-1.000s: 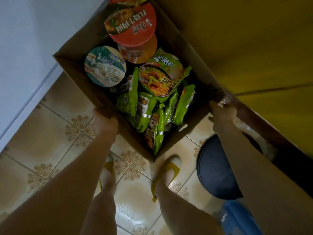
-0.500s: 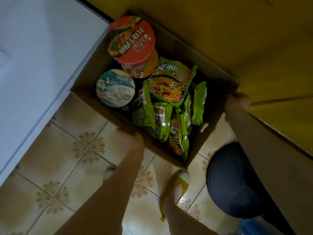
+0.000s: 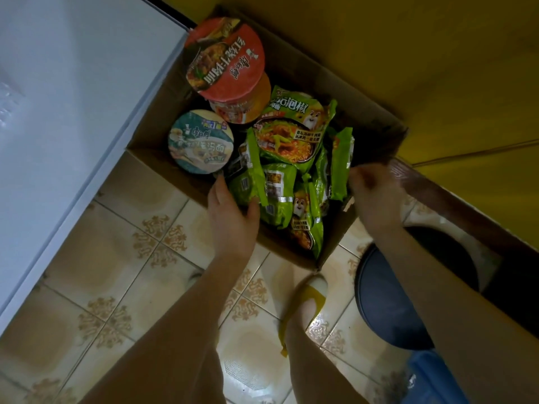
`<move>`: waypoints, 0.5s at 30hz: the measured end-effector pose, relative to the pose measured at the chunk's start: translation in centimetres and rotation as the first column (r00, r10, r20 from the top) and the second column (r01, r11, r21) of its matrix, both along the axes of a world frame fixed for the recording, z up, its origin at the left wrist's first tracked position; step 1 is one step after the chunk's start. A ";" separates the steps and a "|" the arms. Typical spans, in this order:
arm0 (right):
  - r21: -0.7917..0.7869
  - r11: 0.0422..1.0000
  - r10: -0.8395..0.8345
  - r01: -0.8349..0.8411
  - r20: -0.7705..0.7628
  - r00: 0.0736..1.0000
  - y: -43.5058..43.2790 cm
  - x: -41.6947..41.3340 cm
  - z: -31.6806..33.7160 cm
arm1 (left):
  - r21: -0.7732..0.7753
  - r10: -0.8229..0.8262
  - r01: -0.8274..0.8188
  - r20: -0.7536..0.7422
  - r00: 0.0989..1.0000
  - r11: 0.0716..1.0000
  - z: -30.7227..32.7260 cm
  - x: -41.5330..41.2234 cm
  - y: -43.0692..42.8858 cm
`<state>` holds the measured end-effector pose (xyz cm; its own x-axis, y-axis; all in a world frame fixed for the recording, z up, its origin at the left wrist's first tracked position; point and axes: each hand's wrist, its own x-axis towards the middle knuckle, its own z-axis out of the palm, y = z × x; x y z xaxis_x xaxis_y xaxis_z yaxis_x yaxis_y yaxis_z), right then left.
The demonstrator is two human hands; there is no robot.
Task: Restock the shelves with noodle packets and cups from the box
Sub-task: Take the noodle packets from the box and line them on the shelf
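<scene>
Cardboard box [image 3: 332, 240] sits on the tiled floor [image 3: 122, 258] at upper centre of the frame. It holds a red-lidded cup [image 3: 224, 59], a teal-lidded cup [image 3: 201, 141] and green noodle packets [image 3: 291, 135]. The left hand [image 3: 230, 217] reaches over the near rim, fingers straight and slightly spread, thumb touching 1 packet. The right hand [image 3: 376, 196] is at the right rim, fingers curled and blurred; whether it grips the rim is unclear.

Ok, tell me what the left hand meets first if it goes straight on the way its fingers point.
Most likely the teal-lidded noodle cup: the left hand's fingers point at its near rim, almost touching, though depth is unclear.
</scene>
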<state>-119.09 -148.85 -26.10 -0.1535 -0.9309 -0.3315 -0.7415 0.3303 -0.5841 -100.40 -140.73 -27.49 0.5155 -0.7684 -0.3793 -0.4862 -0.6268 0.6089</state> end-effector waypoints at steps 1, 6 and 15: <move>0.125 0.987 0.099 -0.099 0.005 0.995 1.0 0.8 -0.4 | 0.026 -0.005 0.006 -0.045 0.999 1.000 -0.2 -0.2 -0.8; 0.431 0.871 0.280 -0.236 -0.041 0.959 4.3 2.4 -4.0 | 0.245 -0.087 0.109 -0.097 0.991 0.963 -3.2 -0.7 -3.7; 0.454 0.870 0.293 -0.194 -0.160 0.943 5.1 4.3 -5.4 | 0.335 -0.249 0.259 -0.073 0.966 0.906 -5.8 -0.4 -5.0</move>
